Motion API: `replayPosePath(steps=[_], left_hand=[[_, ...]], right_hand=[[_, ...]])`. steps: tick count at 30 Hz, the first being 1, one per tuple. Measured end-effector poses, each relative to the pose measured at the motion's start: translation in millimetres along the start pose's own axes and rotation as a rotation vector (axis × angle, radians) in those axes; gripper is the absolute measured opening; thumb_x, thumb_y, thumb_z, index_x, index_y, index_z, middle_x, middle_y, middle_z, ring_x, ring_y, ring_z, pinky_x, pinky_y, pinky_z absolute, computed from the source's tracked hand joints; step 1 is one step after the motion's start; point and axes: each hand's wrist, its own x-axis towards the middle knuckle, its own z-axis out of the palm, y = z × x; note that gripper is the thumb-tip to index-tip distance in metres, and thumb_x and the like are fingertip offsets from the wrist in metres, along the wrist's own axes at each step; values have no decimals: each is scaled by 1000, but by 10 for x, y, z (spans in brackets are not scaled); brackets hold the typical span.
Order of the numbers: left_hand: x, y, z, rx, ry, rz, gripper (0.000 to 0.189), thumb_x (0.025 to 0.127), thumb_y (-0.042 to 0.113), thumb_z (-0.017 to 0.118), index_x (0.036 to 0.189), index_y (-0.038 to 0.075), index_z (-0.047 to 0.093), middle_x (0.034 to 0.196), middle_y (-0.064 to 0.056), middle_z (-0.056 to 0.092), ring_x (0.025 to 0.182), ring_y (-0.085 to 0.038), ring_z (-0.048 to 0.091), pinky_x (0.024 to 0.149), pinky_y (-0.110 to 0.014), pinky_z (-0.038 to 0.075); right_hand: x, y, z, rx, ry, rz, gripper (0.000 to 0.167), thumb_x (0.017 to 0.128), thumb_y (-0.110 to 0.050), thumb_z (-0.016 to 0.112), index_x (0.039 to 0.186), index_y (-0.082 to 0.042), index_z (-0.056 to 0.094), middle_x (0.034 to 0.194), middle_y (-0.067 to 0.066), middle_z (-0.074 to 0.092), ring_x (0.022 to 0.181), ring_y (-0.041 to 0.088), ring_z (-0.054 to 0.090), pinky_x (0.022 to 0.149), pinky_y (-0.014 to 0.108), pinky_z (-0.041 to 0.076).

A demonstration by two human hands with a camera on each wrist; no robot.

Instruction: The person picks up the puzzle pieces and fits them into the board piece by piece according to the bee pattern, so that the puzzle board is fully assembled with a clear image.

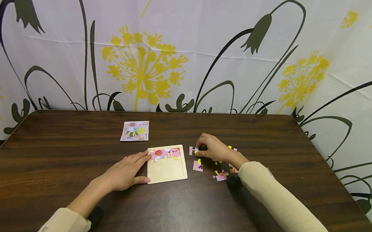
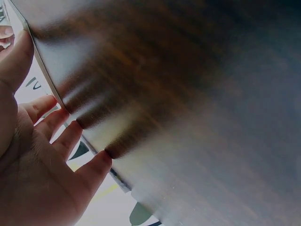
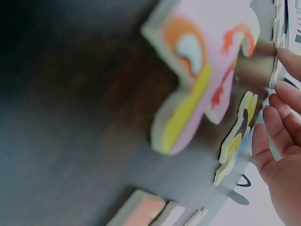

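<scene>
My left hand (image 1: 128, 171) lies beside a pale wooden puzzle tray (image 1: 166, 171). Its index finger touches the tray's upper left corner and its thumb the lower left, with the fingers extended, as the left wrist view also shows of the hand (image 2: 51, 155). A joined pink strip of puzzle pieces (image 1: 166, 153) fills the tray's top. Right of the tray, my right hand (image 1: 213, 148) pinches a small puzzle piece (image 1: 191, 150) at table level. In the right wrist view, the hand (image 3: 284, 122) appears at the right edge, its fingertips partly hiding that piece.
A loose pink piece (image 1: 198, 165) lies below the right fingertips. Several more, including a yellow-and-pink piece (image 1: 220, 176), lie under and near the right wrist. A bee picture card (image 1: 135, 131) rests behind the tray on the dark wooden table (image 1: 64, 143). A flowered curtain (image 1: 182, 42) hangs behind.
</scene>
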Motion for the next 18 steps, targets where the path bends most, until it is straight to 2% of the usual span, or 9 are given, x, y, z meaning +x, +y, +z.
replayPosePath(steps=[11, 18], left_hand=[[2, -7, 14, 6, 5, 2, 72, 84, 40, 62, 137, -1, 37, 140, -24, 33, 126, -42, 32, 96, -61, 27], [1, -4, 15, 5, 4, 3, 72, 84, 40, 62, 137, -1, 37, 140, -23, 33, 126, -42, 32, 96, -61, 27]], right_hand=[[26, 45, -15, 34, -35, -13, 18, 79, -15, 71, 93, -4, 65, 94, 3, 54, 86, 19, 52, 79, 31, 46], [20, 60, -13, 41, -23, -48, 19, 78, -14, 71, 92, -3, 65, 93, 4, 55, 84, 19, 53, 76, 29, 46]])
